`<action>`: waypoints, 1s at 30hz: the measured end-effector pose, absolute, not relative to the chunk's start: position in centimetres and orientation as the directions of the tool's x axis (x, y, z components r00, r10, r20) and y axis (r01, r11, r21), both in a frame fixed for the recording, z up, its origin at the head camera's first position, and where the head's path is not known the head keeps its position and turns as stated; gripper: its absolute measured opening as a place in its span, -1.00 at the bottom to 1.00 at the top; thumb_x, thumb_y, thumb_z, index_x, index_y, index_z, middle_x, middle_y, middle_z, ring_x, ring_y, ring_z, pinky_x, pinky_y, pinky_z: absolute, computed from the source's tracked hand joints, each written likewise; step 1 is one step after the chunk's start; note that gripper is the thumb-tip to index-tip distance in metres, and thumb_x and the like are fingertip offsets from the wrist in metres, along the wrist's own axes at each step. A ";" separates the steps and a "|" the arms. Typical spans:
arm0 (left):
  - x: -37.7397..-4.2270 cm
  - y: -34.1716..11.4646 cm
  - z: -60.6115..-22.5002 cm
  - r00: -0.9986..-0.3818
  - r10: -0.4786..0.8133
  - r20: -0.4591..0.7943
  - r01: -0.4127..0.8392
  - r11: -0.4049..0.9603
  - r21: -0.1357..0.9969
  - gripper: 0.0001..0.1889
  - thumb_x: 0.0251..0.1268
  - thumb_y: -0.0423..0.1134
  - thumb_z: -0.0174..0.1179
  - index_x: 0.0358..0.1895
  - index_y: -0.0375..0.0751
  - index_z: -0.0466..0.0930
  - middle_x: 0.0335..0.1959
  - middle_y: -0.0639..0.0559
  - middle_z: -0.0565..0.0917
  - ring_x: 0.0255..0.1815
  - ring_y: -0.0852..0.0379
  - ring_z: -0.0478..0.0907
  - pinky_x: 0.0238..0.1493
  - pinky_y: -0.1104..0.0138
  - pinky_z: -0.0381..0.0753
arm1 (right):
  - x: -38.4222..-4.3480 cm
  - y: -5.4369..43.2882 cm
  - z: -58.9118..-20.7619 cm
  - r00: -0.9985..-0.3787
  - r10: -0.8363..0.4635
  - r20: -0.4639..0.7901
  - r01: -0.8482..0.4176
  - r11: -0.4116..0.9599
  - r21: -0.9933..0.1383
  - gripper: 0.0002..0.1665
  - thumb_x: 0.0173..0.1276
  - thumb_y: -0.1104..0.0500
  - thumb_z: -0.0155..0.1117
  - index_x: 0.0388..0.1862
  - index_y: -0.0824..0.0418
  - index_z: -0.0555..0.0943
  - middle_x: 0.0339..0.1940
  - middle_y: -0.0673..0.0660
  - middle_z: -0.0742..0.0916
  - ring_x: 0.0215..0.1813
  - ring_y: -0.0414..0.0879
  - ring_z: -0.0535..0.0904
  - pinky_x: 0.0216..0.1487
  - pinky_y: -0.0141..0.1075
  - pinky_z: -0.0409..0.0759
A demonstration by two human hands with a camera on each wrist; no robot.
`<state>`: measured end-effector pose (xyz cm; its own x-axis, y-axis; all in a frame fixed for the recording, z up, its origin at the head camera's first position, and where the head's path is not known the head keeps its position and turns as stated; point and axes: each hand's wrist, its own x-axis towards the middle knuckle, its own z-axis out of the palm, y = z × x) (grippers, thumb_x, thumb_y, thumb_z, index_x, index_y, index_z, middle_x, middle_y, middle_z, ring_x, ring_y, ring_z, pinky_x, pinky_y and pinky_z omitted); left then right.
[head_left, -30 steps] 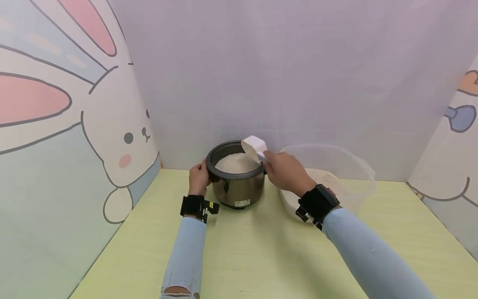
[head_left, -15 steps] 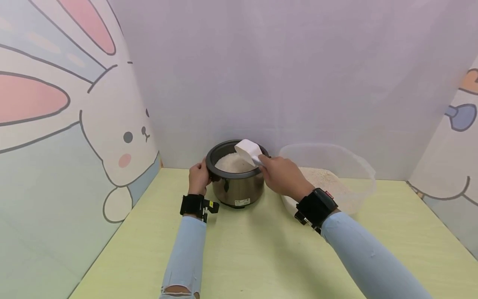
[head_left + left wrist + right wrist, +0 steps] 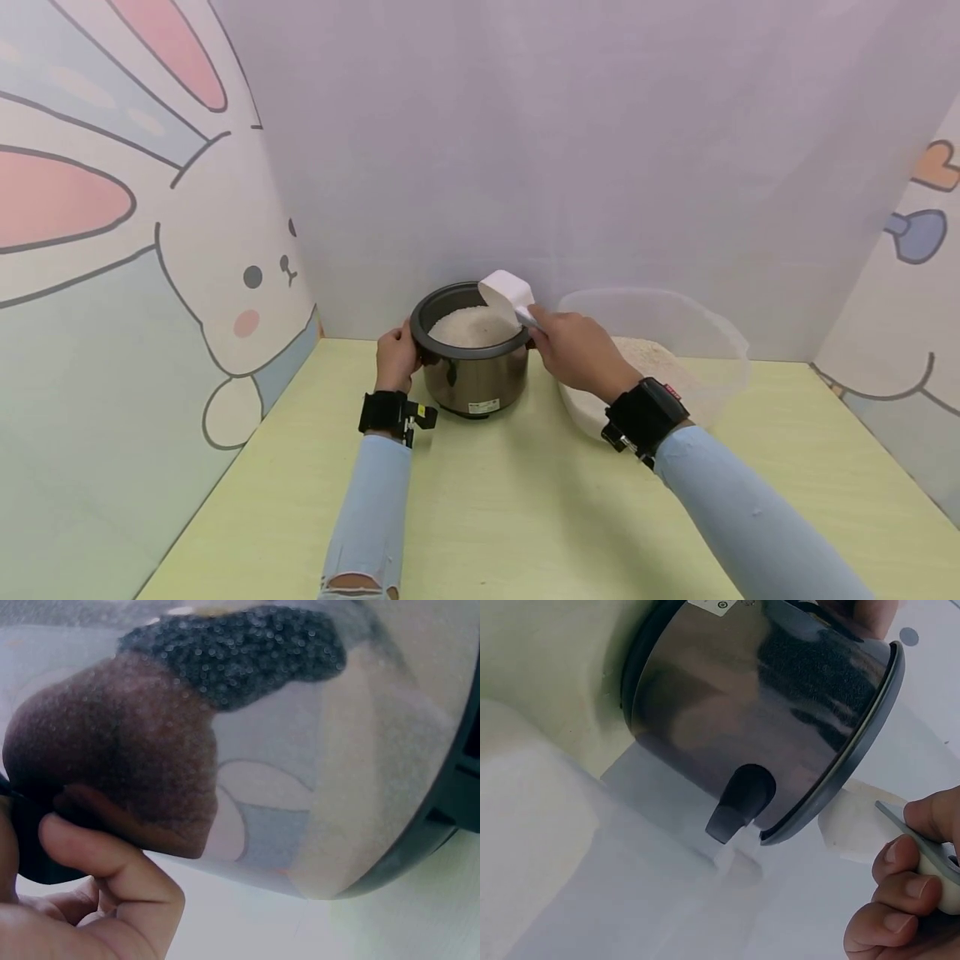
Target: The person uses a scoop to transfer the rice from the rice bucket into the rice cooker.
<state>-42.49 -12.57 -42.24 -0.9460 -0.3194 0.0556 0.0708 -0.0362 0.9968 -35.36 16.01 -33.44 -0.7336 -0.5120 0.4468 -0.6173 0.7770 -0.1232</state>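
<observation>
A brown metallic rice cooker [image 3: 476,383], lidless, holds white grain [image 3: 467,328] that looks like rice. My left hand [image 3: 397,360] is at its left side; in the left wrist view, curled fingers [image 3: 112,870] grip the cooker's black side handle [image 3: 37,847]. Over the cooker's right rim, my right hand [image 3: 581,350] holds a white measuring scoop [image 3: 508,292] by its handle, the cup tilted toward the grain. The right wrist view shows the thumb and fingers [image 3: 900,892] wrapped round the scoop handle [image 3: 930,851]. The inside of the cup is hidden.
Right of the cooker stands a wide translucent tub [image 3: 738,350] with pale grain [image 3: 648,358] inside, partly behind my right forearm. A lilac back wall [image 3: 555,150] rises close behind both. Cartoon-printed panels flank the pale green table [image 3: 480,500].
The scoop dips left and down over the grain half a second ago, then rises back up and to the right. My left hand keeps its grip on the cooker.
</observation>
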 end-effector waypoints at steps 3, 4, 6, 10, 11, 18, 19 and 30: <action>-42.5 -12.4 -42.2 -0.947 -0.314 0.062 0.076 -0.033 0.997 -0.55 0.64 0.08 0.00 -0.35 -0.23 0.50 -0.63 0.11 0.38 -0.70 0.26 0.35 -0.59 0.43 0.42 | -35.4 17.4 -33.3 -0.714 -0.501 0.489 -0.618 0.779 -0.104 -0.51 0.59 0.23 0.13 0.39 0.43 0.45 -0.32 0.24 0.72 -0.42 0.03 0.57 -0.33 -0.07 0.51; -42.5 -12.4 -42.3 -0.948 -0.313 0.064 0.077 -0.031 0.997 -0.54 0.64 0.08 0.00 -0.35 -0.23 0.50 -0.64 0.11 0.38 -0.69 0.25 0.36 -0.58 0.42 0.42 | -35.4 18.0 -33.3 -0.709 -0.495 0.502 -0.616 0.782 -0.099 -0.52 0.58 0.23 0.13 0.38 0.43 0.46 -0.30 0.26 0.73 -0.40 0.06 0.60 -0.32 -0.05 0.53; -42.6 -12.4 -42.3 -0.948 -0.312 0.069 0.081 -0.027 0.996 -0.54 0.64 0.08 0.00 -0.36 -0.23 0.49 -0.64 0.11 0.37 -0.68 0.25 0.36 -0.57 0.41 0.43 | -35.4 19.3 -33.3 -0.704 -0.481 0.522 -0.608 0.788 -0.095 -0.54 0.58 0.25 0.12 0.36 0.43 0.47 -0.28 0.29 0.73 -0.37 0.11 0.63 -0.30 0.00 0.55; -42.8 -12.6 -42.5 -0.946 -0.317 0.065 0.075 -0.021 0.997 -0.54 0.63 0.09 0.00 -0.33 -0.24 0.51 -0.64 0.12 0.38 -0.70 0.26 0.34 -0.58 0.41 0.42 | -35.5 22.2 -33.4 -0.721 -0.449 0.527 -0.581 0.807 -0.106 -0.57 0.57 0.29 0.11 0.33 0.45 0.47 -0.29 0.29 0.72 -0.37 0.13 0.61 -0.28 0.01 0.52; -42.9 -12.6 -42.5 -0.946 -0.319 0.059 0.071 -0.024 0.997 -0.54 0.63 0.09 0.01 -0.33 -0.24 0.52 -0.64 0.12 0.38 -0.71 0.26 0.33 -0.59 0.41 0.42 | -35.5 22.9 -33.5 -0.728 -0.441 0.525 -0.572 0.812 -0.111 -0.58 0.57 0.30 0.11 0.32 0.45 0.47 -0.29 0.29 0.71 -0.37 0.12 0.60 -0.28 0.01 0.52; -43.0 -12.9 -42.5 -0.941 -0.333 0.057 0.066 -0.018 0.998 -0.54 0.63 0.10 0.00 -0.31 -0.24 0.53 -0.59 0.11 0.41 -0.66 0.25 0.38 -0.56 0.40 0.47 | -36.3 26.7 -34.8 -0.815 -0.362 0.452 -0.475 0.864 -0.165 -0.79 0.56 0.30 0.08 0.06 0.39 0.53 -0.40 0.22 0.66 -0.46 0.04 0.49 -0.33 -0.05 0.42; -42.9 -13.0 -42.5 -0.940 -0.336 0.058 0.068 -0.017 0.998 -0.54 0.63 0.10 0.00 -0.32 -0.24 0.52 -0.59 0.11 0.41 -0.66 0.25 0.38 -0.55 0.39 0.48 | -36.5 27.0 -35.0 -0.831 -0.351 0.431 -0.459 0.871 -0.176 -0.85 0.56 0.29 0.06 -0.03 0.36 0.52 -0.43 0.20 0.64 -0.48 0.03 0.46 -0.34 -0.07 0.39; -43.0 -12.9 -42.8 -0.946 -0.313 0.084 0.100 -0.034 0.994 -0.54 0.63 0.08 0.01 -0.43 -0.19 0.42 -0.66 0.13 0.35 -0.70 0.24 0.33 -0.57 0.37 0.40 | -37.1 29.2 -36.9 -0.919 -0.270 0.287 -0.345 0.904 -0.252 -0.84 0.55 0.32 0.03 -0.30 0.31 0.47 -0.52 0.17 0.57 -0.53 0.01 0.38 -0.41 -0.10 0.31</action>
